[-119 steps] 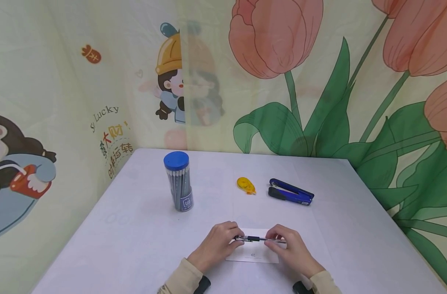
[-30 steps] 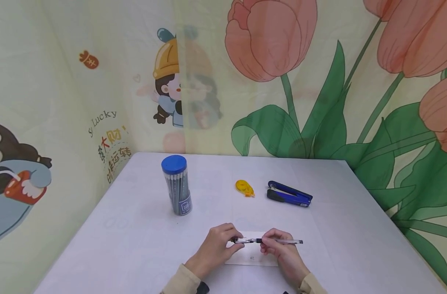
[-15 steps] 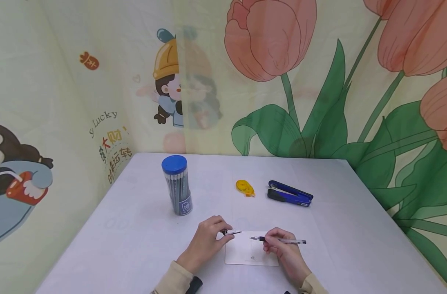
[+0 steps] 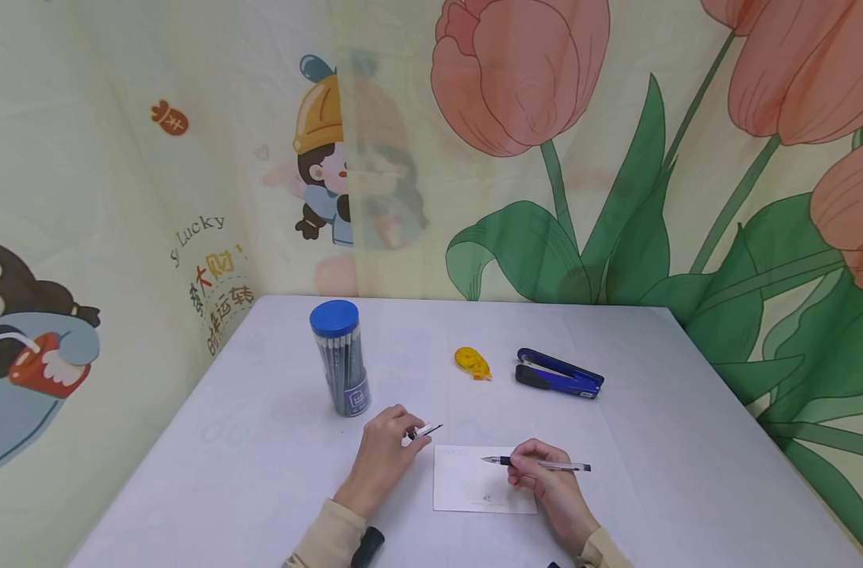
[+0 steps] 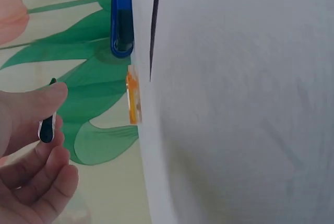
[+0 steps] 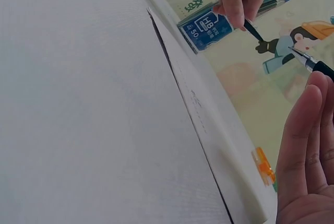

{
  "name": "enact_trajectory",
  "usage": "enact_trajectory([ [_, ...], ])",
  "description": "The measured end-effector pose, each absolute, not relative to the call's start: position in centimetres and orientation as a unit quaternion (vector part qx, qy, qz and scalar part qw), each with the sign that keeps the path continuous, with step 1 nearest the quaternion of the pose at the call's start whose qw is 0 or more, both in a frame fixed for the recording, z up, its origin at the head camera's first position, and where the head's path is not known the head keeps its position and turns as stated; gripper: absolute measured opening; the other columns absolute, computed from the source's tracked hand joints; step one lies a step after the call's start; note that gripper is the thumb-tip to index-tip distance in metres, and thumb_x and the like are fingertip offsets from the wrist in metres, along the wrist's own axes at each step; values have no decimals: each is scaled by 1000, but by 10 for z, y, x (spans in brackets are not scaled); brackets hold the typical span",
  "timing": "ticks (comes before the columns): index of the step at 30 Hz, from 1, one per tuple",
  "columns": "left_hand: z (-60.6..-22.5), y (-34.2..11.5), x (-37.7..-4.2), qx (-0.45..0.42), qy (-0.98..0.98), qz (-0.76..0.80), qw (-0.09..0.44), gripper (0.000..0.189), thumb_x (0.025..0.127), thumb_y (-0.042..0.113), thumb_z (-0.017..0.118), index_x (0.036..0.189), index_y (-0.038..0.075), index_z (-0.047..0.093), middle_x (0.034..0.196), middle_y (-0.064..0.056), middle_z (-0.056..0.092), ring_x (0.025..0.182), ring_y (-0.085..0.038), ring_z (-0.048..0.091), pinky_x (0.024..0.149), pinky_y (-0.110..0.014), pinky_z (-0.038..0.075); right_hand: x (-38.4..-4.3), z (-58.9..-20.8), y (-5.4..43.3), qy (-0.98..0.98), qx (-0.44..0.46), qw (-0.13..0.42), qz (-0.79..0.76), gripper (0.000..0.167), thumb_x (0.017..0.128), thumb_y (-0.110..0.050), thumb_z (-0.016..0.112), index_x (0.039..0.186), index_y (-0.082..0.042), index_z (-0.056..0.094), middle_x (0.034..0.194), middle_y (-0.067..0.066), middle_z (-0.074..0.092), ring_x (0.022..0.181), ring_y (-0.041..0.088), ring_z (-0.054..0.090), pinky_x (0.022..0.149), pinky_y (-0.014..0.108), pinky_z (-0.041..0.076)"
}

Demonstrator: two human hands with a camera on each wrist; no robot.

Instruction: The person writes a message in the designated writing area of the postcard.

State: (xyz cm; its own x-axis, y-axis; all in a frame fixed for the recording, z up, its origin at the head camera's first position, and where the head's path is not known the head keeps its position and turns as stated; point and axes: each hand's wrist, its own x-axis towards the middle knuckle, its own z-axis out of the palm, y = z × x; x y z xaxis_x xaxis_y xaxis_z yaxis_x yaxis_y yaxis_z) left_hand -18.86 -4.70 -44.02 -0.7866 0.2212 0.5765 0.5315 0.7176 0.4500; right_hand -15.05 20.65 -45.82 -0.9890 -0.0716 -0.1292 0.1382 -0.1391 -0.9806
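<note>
pen (image 4: 555,465) rests in the right hand (image 4: 548,483), gripped between thumb and fingers, its bare tip pointing left and raised above the card (image 4: 470,481), which lies on the tabletop (image 4: 226,473). the left hand (image 4: 380,456), just beside the card's left edge, pinches the cap (image 4: 423,431) between thumb and fingers, lifted off the tabletop and apart from the pen. small print shows near the card's near edge. farther back, a tub (image 4: 345,379) of pencils stands upright, blue lid on; right of it lie yellow tape (image 4: 472,363) and a blue stapler (image 4: 561,374).
</note>
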Motion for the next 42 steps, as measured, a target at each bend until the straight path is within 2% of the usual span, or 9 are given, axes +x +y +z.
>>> enact_trajectory([
  [8, -442, -51, -196, -125, -913, -310, 232, 17, 67, 11, 86, 80, 5, 75, 66, 0, 61, 59, -8, 49, 56, -22, 41, -151, -459, 206, 656, 23, 68, -751, 5, 87, -3, 61, 84, -7, 61, 78, 4, 62, 67, 13, 61, 63, 25, 52],
  [18, -447, -59, -202, -29, -918, -350, 185, 15, 69, 11, 84, 78, 3, 74, 64, -1, 61, 59, -13, 49, 62, -29, 39, -151, -463, 206, 657, 21, 72, -750, 5, 88, -3, 60, 85, -7, 60, 77, 4, 62, 68, 13, 60, 63, 25, 52],
  [24, -450, -62, -205, 0, -917, -359, 173, 15, 71, 11, 83, 78, 1, 74, 62, -2, 59, 60, -16, 49, 60, -30, 38, -151, -463, 206, 661, 26, 69, -747, 5, 87, -3, 60, 85, -7, 60, 78, 5, 62, 68, 13, 61, 63, 25, 52],
  [34, -455, -62, -207, 23, -927, -337, 160, 15, 70, 11, 82, 69, 2, 71, 65, -7, 65, 60, -21, 58, 60, -36, 46, -151, -463, 207, 654, 7, 62, -754, 6, 87, -4, 61, 84, -8, 61, 77, 4, 63, 67, 12, 61, 62, 25, 52],
  [42, -457, -57, -206, 17, -936, -320, 147, 16, 69, 11, 81, 64, 4, 68, 62, -6, 64, 58, -20, 56, 58, -36, 44, -151, -463, 206, 658, 16, 55, -751, 4, 87, -2, 60, 85, -6, 60, 77, 5, 62, 67, 13, 61, 62, 25, 52],
])
